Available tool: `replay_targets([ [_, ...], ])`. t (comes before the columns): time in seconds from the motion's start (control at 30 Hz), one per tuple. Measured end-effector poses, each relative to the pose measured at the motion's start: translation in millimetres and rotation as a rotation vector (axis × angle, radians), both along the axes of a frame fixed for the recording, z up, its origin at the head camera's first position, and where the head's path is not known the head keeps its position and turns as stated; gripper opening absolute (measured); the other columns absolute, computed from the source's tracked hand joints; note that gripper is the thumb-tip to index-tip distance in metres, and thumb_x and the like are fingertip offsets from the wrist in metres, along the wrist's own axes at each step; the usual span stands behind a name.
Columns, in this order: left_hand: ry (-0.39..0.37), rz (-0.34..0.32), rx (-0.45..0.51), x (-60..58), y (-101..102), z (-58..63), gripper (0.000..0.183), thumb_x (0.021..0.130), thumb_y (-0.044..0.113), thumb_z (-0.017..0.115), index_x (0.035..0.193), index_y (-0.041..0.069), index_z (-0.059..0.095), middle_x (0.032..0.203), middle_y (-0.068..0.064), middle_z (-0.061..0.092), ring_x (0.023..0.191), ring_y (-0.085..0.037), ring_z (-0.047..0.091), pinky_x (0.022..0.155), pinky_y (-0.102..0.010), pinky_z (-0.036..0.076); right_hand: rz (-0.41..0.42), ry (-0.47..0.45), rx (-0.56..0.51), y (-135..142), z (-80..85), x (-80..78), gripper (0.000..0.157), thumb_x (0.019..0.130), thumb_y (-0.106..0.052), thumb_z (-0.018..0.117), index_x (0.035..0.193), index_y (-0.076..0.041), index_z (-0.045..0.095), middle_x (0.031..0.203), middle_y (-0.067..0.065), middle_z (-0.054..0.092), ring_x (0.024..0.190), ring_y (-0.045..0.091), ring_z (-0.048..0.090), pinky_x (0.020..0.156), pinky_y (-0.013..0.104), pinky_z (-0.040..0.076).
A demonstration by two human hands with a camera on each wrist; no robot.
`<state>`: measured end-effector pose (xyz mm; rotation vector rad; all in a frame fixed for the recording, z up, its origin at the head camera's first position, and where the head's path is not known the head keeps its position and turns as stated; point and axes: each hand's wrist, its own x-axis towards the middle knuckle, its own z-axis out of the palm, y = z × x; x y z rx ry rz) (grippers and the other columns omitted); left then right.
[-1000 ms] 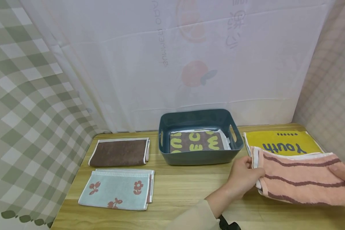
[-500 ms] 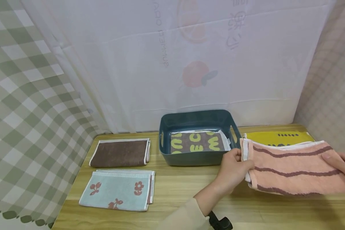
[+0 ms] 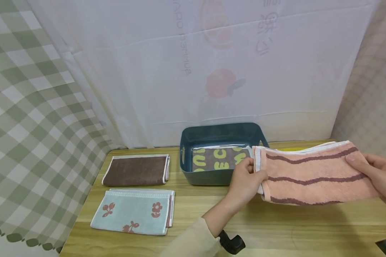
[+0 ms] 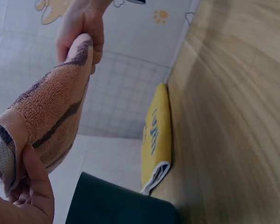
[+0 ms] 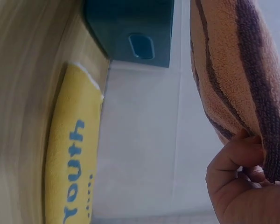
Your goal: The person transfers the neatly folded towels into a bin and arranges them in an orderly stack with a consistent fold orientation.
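Note:
A folded pink towel [image 3: 308,175] with wavy maroon stripes is held up above the table between both hands. My left hand [image 3: 247,180] pinches its white-edged left end, thumb in front. At the opposite end my right hand [image 3: 377,175] grips the towel, thumb on the striped face. In the head view the towel's left end overlaps the right side of a dark teal basket [image 3: 209,177]. Inside that basket lies a folded brown towel [image 3: 207,159] with yellow-green letters. The left wrist view shows the pink towel [image 4: 56,107] sagging between the two hands, well off the tabletop.
A yellow towel [image 5: 72,154] lettered "Youth" lies right of the basket, mostly hidden behind the pink one in the head view. On the left are a folded brown towel [image 3: 135,170] and a light blue one [image 3: 132,212] with red motifs. A white curtain [image 3: 148,89] hangs behind.
Both hands have carried the pink towel leftward and slightly up, from in front of the yellow towel to the basket's right side. It now hides most of the yellow towel.

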<state>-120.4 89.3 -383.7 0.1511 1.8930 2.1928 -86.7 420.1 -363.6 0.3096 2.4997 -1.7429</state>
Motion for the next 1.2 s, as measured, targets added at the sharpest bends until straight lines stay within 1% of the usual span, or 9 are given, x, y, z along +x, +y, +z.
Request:
replay_targets([
  [0.17, 0.003, 0.028, 0.033, -6.6, -9, -0.1, 0.016, 0.086, 0.0, 0.065, 0.099, 0.009, 0.067, 0.081, 0.0, 0.074, 0.07, -0.012, 0.072, 0.061, -0.023, 0.058, 0.076, -0.031, 0.031, -13, 9.3, -8.2, 0.013, 0.114, -0.03, 0.045, 0.122, -0.035, 0.054, 0.093, -0.012, 0.074, 0.078, 0.013, 0.072, 0.067, 0.02, 0.056],
  [0.23, 0.005, 0.037, 0.054, -9.7, -13, -0.8, 0.018, 0.086, -0.001, 0.064, 0.102, 0.006, 0.068, 0.084, -0.002, 0.075, 0.074, -0.015, 0.074, 0.064, -0.026, 0.06, 0.077, -0.033, 0.045, -20, 11.6, -12.0, 0.021, 0.114, -0.032, 0.045, 0.133, -0.023, 0.049, 0.096, -0.016, 0.072, 0.082, 0.009, 0.07, 0.069, 0.018, 0.054],
  [0.4, 0.027, 0.046, 0.082, -17.8, -26, -0.9, 0.018, 0.088, 0.0, 0.062, 0.105, 0.001, 0.066, 0.089, -0.007, 0.075, 0.079, -0.02, 0.075, 0.067, -0.029, 0.062, 0.07, 0.001, 0.017, -36, 15.0, -21.5, 0.028, 0.112, -0.033, 0.049, 0.138, -0.021, 0.049, 0.101, -0.019, 0.071, 0.086, 0.004, 0.069, 0.07, 0.023, 0.057],
  [0.63, 0.061, 0.081, 0.093, -30.5, -47, 7.0, 0.024, 0.088, 0.003, 0.06, 0.111, -0.001, 0.066, 0.091, -0.009, 0.075, 0.077, -0.017, 0.074, 0.067, -0.029, 0.061, 0.054, 0.032, -0.188, -58, 20.6, -36.3, 0.011, 0.109, -0.032, 0.058, 0.115, -0.03, 0.066, 0.1, -0.009, 0.072, 0.085, 0.007, 0.07, 0.069, 0.025, 0.059],
  [0.77, 0.068, 0.119, 0.087, -37.6, -58, 11.8, 0.024, 0.089, 0.003, 0.061, 0.111, -0.001, 0.066, 0.092, -0.01, 0.074, 0.077, -0.017, 0.073, 0.068, -0.029, 0.061, 0.059, 0.028, -0.222, -73, 27.8, -46.2, 0.014, 0.108, -0.033, 0.06, 0.112, -0.022, 0.068, 0.097, -0.006, 0.069, 0.081, 0.009, 0.067, 0.066, 0.024, 0.056],
  [0.93, 0.055, 0.165, 0.091, -44.8, -73, 15.6, 0.02, 0.089, 0.003, 0.062, 0.108, -0.002, 0.065, 0.094, -0.012, 0.07, 0.079, -0.017, 0.071, 0.068, -0.028, 0.06, 0.049, 0.024, -0.206, -90, 35.9, -58.8, 0.013, 0.106, -0.037, 0.063, 0.104, -0.028, 0.072, 0.09, -0.005, 0.069, 0.071, 0.01, 0.066, 0.06, 0.025, 0.055],
  [1.03, 0.065, 0.179, 0.083, -49.6, -80, 15.9, 0.019, 0.09, 0.003, 0.062, 0.109, -0.002, 0.065, 0.094, -0.012, 0.07, 0.079, -0.018, 0.071, 0.067, -0.027, 0.06, 0.063, 0.023, -0.144, -100, 38.1, -66.9, 0.033, 0.107, -0.04, 0.06, 0.128, -0.015, 0.067, 0.088, -0.007, 0.069, 0.07, 0.009, 0.067, 0.061, 0.024, 0.056],
  [1.17, 0.084, 0.186, 0.063, -56.7, -91, 15.7, 0.02, 0.092, 0.004, 0.062, 0.11, -0.002, 0.066, 0.093, -0.011, 0.07, 0.075, -0.017, 0.071, 0.064, -0.027, 0.06, 0.091, 0.021, -0.003, -112, 38.4, -77.9, 0.073, 0.108, -0.047, 0.052, 0.154, 0.008, 0.038, 0.09, -0.011, 0.067, 0.075, 0.007, 0.067, 0.066, 0.025, 0.059],
  [1.2, 0.089, 0.188, 0.056, -57.9, -94, 15.5, 0.02, 0.092, 0.005, 0.062, 0.111, -0.002, 0.066, 0.092, -0.011, 0.07, 0.074, -0.017, 0.071, 0.064, -0.027, 0.06, 0.095, 0.022, 0.029, -115, 37.9, -80.4, 0.076, 0.109, -0.049, 0.051, 0.155, 0.01, 0.035, 0.091, -0.011, 0.066, 0.075, 0.006, 0.067, 0.067, 0.025, 0.059],
])
